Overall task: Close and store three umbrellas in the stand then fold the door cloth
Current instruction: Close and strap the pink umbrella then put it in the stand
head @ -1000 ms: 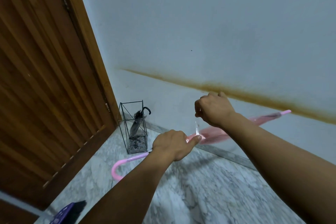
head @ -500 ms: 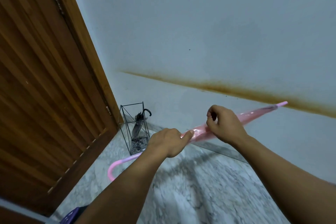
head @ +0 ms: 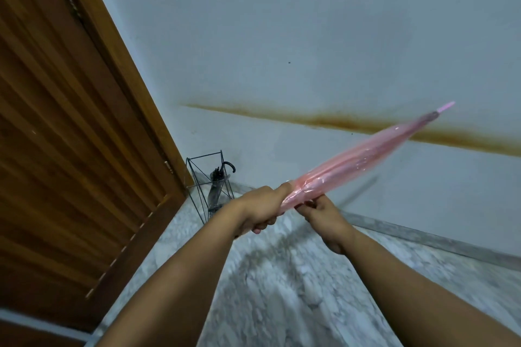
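Note:
A closed pink translucent umbrella (head: 363,159) slants up to the right, its tip near the brown wall stain. My left hand (head: 260,207) grips its lower canopy end, and the handle is hidden behind my arm. My right hand (head: 321,213) pinches the canopy folds just beside the left hand, from below. A black wire umbrella stand (head: 197,177) sits in the corner by the door. A dark closed umbrella (head: 218,186) with a hooked handle stands in it.
A wooden door (head: 70,135) fills the left side, with its frame next to the stand. A pale wall (head: 310,36) with a brown stain line runs behind. The floor (head: 282,290) is grey-white marble with a skirting strip along the wall.
The umbrella has tilted up, its tip higher on the wall. My right hand slid down the canopy to beside my left hand. The pink handle is no longer visible.

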